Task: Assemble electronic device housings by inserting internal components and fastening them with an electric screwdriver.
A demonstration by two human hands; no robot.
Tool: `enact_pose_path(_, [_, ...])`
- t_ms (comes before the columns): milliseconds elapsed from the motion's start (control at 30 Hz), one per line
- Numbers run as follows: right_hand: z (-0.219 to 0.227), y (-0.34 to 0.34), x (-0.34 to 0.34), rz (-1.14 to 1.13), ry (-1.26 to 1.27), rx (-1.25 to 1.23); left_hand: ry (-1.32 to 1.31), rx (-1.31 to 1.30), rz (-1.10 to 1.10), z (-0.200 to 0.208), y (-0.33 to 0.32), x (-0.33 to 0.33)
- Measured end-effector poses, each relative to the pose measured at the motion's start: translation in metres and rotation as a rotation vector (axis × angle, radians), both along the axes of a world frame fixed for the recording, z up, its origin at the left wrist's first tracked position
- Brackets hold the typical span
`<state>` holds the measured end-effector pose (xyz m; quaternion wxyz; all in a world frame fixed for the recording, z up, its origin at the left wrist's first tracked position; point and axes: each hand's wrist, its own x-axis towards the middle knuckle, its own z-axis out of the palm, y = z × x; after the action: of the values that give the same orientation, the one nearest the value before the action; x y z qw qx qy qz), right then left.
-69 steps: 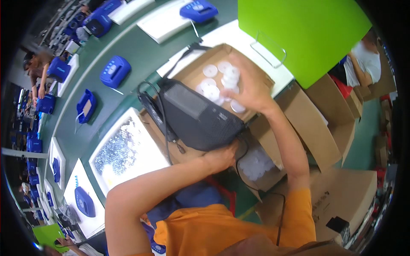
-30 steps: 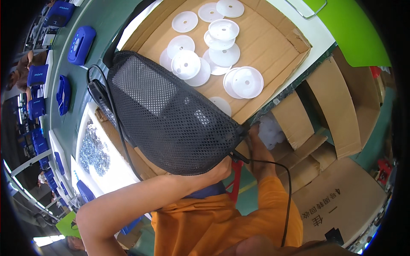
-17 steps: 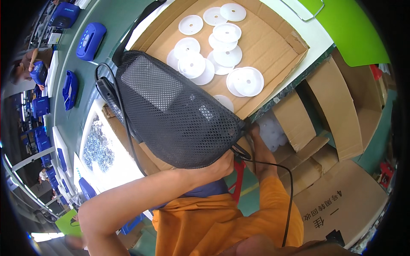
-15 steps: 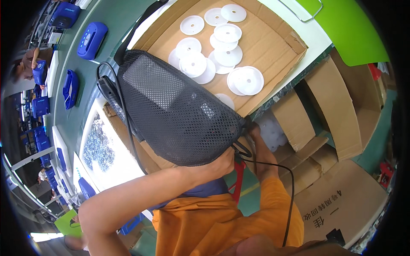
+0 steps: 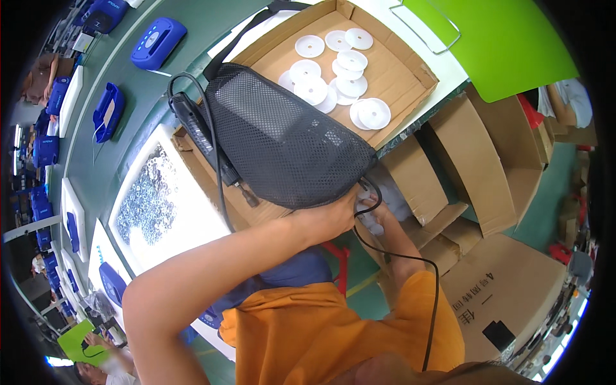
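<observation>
A black mesh bag (image 5: 282, 141) with a strap fills the middle of the view and covers part of my hands. Just under its lower right corner is my left hand (image 5: 337, 217), its fingers mostly hidden behind the bag and a black cable. Close beside it, my right hand (image 5: 383, 215) is closed around some whitish translucent plastic pieces (image 5: 370, 222), whose exact kind I cannot make out. More such pieces (image 5: 396, 200) lie in a cardboard box just beyond. A black corded electric screwdriver (image 5: 200, 135) hangs along the bag's left side.
White discs with centre holes lie in a shallow cardboard tray (image 5: 410, 77). Left of it, a white tray (image 5: 131, 247) holds many small metal washers. Blue plastic housings (image 5: 158, 43) stand on the green bench. Open cardboard boxes (image 5: 478, 160) and a green panel (image 5: 507, 45) are at right.
My right hand has come back from the box toward my left hand, with whitish pieces now showing in it. The view has shifted, so the bag sits higher and the screwdriver shows more.
</observation>
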<state>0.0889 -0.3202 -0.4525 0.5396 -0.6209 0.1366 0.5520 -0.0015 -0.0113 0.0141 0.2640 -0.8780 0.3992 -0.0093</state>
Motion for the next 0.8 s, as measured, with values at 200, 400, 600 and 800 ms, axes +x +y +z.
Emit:
enact_pose_path(200, [0.167,0.021,0.009,-0.014,-0.067,-0.021,0.009,-0.047,0.124,-0.008,0.004,-0.005])
enact_pose_path(400, [0.318,-0.012,0.037,-0.263,-0.279,0.312,0.006,-0.037,0.089,-0.013,0.003,-0.001])
enact_pose_path(600, [0.469,0.033,0.09,-0.199,-0.505,0.546,0.04,-0.024,0.105,-0.007,0.006,0.001])
enact_pose_path(800, [0.56,0.156,0.138,0.005,-0.631,0.534,0.106,-0.13,0.181,-0.023,0.008,0.001])
